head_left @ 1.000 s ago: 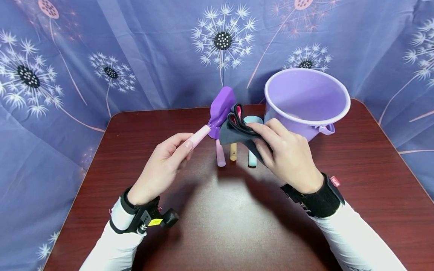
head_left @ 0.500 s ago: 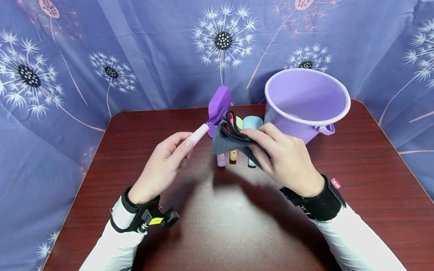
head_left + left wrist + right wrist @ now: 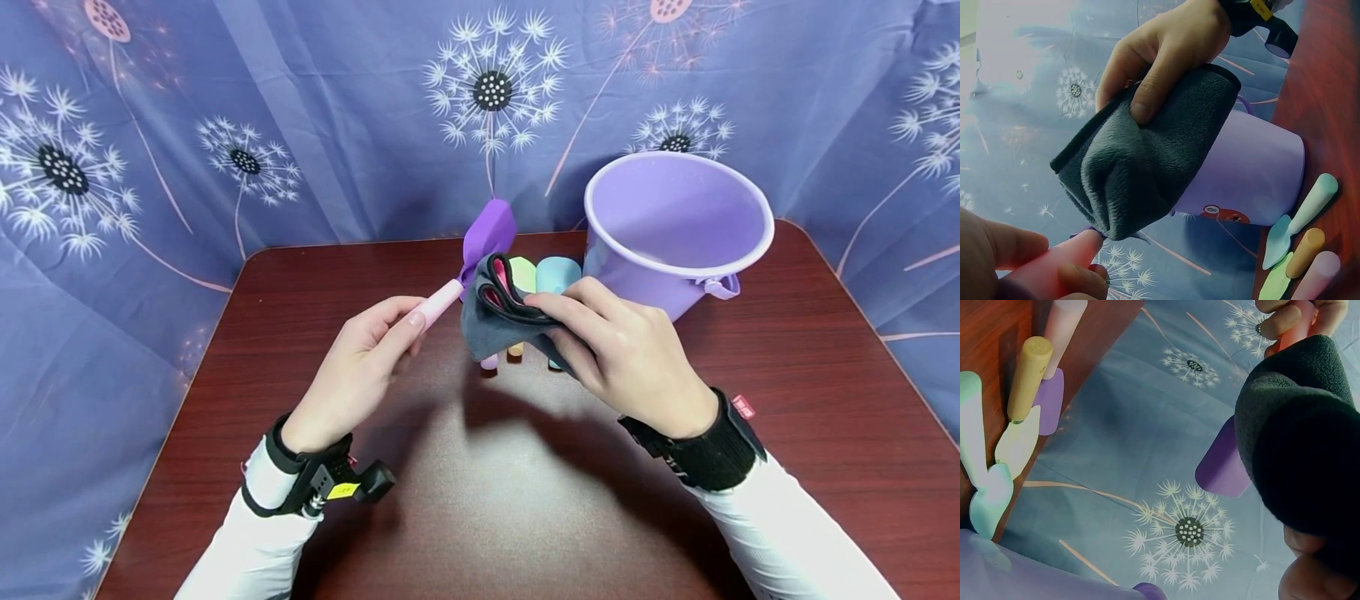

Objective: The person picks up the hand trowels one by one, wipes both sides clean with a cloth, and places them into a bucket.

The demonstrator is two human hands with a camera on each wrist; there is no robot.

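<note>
My left hand [image 3: 363, 367] grips the pale pink handle of a small hand trowel with a purple blade [image 3: 491, 229], raised over the table and pointing up and away. In my right hand [image 3: 637, 358] a folded dark grey cloth [image 3: 495, 325] with a pink inner side is pinched between thumb and fingers. The cloth overlaps the lower blade and neck of the trowel in the head view. In the right wrist view the blade [image 3: 1225, 462] sticks out past the cloth, and the left fingers hold the handle just above it.
A lilac bucket [image 3: 637, 292] stands at the back right of the dark red table [image 3: 315, 275]. Three more trowels lie left of it: one blue [image 3: 558, 273], one green with a tan handle [image 3: 1029, 381], one purple with a pink handle [image 3: 1050, 403]. A dandelion-print curtain [image 3: 360, 125] hangs behind.
My right hand has shifted left and slightly down with the cloth, across the trowel's neck and lower blade. The blade has wavered slightly, while my left hand has stayed nearly in place.
</note>
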